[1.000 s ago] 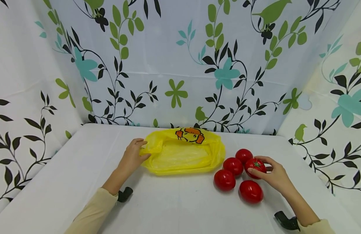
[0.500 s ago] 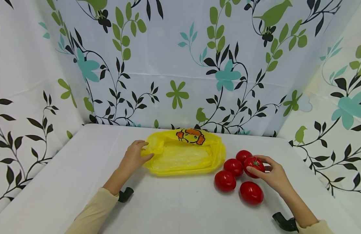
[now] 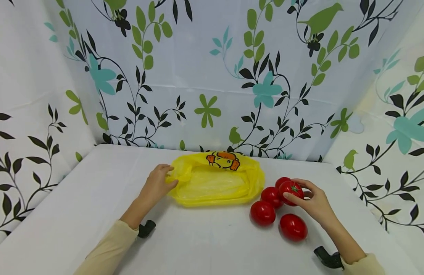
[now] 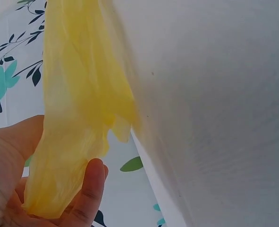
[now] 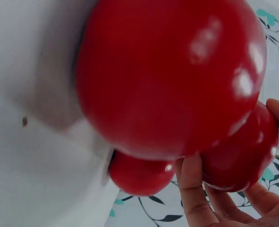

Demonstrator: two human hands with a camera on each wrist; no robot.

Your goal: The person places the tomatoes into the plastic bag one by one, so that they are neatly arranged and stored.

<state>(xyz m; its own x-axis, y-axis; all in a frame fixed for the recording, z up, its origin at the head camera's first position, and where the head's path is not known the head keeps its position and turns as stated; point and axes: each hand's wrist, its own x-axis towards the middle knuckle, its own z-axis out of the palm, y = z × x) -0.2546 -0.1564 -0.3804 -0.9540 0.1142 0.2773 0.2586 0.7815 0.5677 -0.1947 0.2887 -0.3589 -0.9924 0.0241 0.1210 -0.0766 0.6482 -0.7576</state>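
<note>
Holding a yellow plastic bag (image 3: 216,187) is the left hand (image 3: 158,182); the right hand (image 3: 314,204) grips a round red tomato (image 3: 291,191).

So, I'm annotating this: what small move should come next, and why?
Probably carry the green-topped tomato left, over the yellow plastic bag: the right hand grips it, the bag's mouth is spread open, and the left hand holds the bag's left edge.
</note>
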